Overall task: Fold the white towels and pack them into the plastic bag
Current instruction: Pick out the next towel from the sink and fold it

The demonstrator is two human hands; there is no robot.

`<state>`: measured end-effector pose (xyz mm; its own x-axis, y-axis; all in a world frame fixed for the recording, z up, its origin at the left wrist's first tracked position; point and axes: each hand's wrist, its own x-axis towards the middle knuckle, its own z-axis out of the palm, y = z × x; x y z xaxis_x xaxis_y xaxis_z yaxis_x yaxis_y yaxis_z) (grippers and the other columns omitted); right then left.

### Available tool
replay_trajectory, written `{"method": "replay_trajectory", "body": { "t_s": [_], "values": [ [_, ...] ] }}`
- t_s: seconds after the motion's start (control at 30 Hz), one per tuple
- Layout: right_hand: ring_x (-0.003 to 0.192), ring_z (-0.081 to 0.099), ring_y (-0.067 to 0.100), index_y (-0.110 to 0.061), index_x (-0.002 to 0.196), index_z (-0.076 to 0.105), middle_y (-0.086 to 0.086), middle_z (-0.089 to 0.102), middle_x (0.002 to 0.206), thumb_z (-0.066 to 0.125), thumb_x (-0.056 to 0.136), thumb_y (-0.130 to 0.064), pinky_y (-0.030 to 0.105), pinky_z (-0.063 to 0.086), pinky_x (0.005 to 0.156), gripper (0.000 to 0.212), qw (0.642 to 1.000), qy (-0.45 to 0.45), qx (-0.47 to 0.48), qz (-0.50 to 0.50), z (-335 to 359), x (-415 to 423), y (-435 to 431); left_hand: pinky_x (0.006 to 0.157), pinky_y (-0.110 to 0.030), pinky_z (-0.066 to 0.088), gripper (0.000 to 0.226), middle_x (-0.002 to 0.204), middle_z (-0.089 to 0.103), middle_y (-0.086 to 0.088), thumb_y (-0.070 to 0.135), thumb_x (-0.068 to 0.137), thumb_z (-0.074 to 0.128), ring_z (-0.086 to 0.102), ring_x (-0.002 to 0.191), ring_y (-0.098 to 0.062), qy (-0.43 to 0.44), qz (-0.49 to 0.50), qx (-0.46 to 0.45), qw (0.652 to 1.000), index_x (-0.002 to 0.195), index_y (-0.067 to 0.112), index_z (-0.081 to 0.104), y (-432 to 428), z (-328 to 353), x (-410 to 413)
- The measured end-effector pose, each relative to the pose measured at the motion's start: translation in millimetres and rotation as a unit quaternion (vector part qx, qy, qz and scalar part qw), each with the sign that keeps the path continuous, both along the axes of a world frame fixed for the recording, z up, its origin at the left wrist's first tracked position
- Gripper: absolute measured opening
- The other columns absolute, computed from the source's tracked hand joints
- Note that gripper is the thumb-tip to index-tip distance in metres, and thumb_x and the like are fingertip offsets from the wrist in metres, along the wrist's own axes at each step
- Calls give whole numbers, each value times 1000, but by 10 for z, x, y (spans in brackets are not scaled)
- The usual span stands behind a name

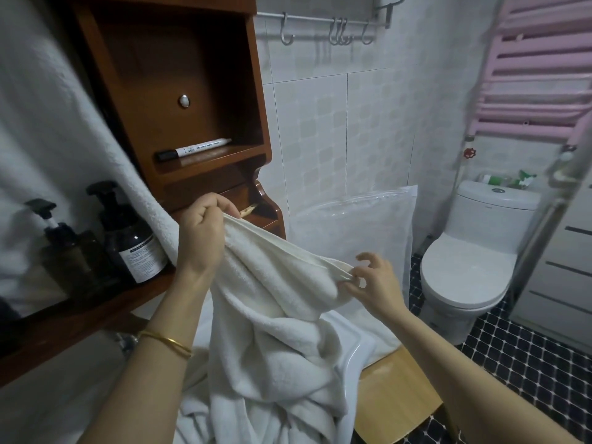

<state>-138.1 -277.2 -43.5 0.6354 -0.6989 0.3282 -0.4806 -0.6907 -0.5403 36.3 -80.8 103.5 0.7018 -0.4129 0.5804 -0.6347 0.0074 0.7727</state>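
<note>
A white towel (272, 302) hangs bunched in front of me, its top hem stretched between both hands. My left hand (200, 233) grips one end of the hem in a fist, held higher. My right hand (373, 282) pinches the other end with thumb and forefinger, the other fingers spread. The towel's lower part falls in folds over a white basin rim (352, 357). A clear plastic bag (355, 232) stands upright against the tiled wall behind the towel. More white towel cloth (57, 129) hangs at the left and is reflected there.
A wooden cabinet (192, 91) with a marker pen (195, 149) on its shelf stands at the left. Dark pump bottles (131, 238) sit on the wooden ledge. A toilet (471, 267) is at the right, a pink radiator (538, 75) above it. Hooks hang on a rail (320, 24).
</note>
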Motion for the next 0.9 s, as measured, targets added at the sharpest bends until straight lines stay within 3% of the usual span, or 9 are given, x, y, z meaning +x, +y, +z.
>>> {"method": "replay_trajectory", "body": {
  "t_s": [0.07, 0.13, 0.17, 0.27, 0.43, 0.57, 0.73, 0.8, 0.9],
  "values": [
    [115, 48, 29, -9, 98, 68, 7, 52, 126, 68, 83, -20, 29, 38, 90, 18, 997, 44, 47, 31, -25, -9, -27, 44, -3, 35, 24, 56, 54, 19, 17, 73, 35, 50, 56, 6, 1, 1, -2, 1000, 63, 21, 56, -4, 4, 11],
    [98, 60, 25, -9, 103, 67, 9, 62, 111, 63, 81, -4, 23, 44, 72, 23, 988, -2, 149, 45, -46, -10, -11, 45, -4, 37, 25, 57, 54, 19, 17, 73, 35, 50, 56, 5, 4, -5, 1, 1000, 63, 22, 57, -13, 2, 17],
    [88, 63, 22, -12, 101, 67, 8, 65, 101, 58, 81, -1, 23, 45, 65, 24, 969, -57, 237, 32, -44, -12, 11, 45, -4, 37, 25, 57, 54, 19, 17, 73, 35, 50, 56, 5, 5, -8, 3, 1000, 63, 22, 57, -18, -1, 16],
    [70, 61, 21, -9, 91, 68, 7, 64, 83, 48, 87, -11, 31, 51, 61, 20, 857, -216, 467, -35, -18, 7, 32, 45, -4, 37, 24, 55, 54, 20, 18, 73, 35, 50, 56, 6, 9, -15, 13, 1000, 64, 22, 57, -25, -4, 5],
    [68, 51, 21, -8, 74, 58, 10, 52, 76, 60, 87, -7, 28, 53, 50, 13, 870, -198, 448, -45, 38, 61, 1, 46, -9, 40, 24, 56, 54, 19, 20, 73, 34, 50, 56, 4, 9, -17, 29, 999, 65, 22, 57, -32, 5, -21],
    [77, 50, 23, -9, 94, 50, 8, 48, 89, 52, 83, 6, 30, 53, 50, 18, 870, -211, 435, -94, 69, 129, -30, 53, -18, 40, 24, 58, 54, 17, 19, 73, 34, 50, 57, 3, 12, -9, 33, 999, 65, 21, 57, -26, -1, -7],
    [61, 51, 20, 1, 101, 59, 11, 50, 82, 40, 93, -11, 24, 44, 45, 24, 925, -7, 371, -78, 136, 84, -77, 46, -9, 39, 25, 59, 56, 18, 20, 75, 34, 50, 56, 6, 12, -9, 51, 999, 68, 23, 57, -38, -14, 19],
    [51, 60, 22, -2, 102, 50, 15, 53, 86, 33, 97, -15, 25, 49, 42, 22, 902, -15, 425, -77, 194, 61, -83, 46, -8, 39, 25, 63, 56, 15, 18, 78, 34, 50, 56, 6, 13, -14, 53, 998, 70, 24, 57, -59, -9, 6],
    [45, 63, 29, -1, 107, 44, 26, 60, 85, 28, 98, -7, 31, 53, 39, 20, 799, -164, 571, -95, 350, 41, -93, 52, -15, 40, 23, 72, 55, 10, 21, 79, 34, 53, 66, -1, 30, -24, 53, 998, 73, 25, 55, -100, 73, -29]
  ]
}}
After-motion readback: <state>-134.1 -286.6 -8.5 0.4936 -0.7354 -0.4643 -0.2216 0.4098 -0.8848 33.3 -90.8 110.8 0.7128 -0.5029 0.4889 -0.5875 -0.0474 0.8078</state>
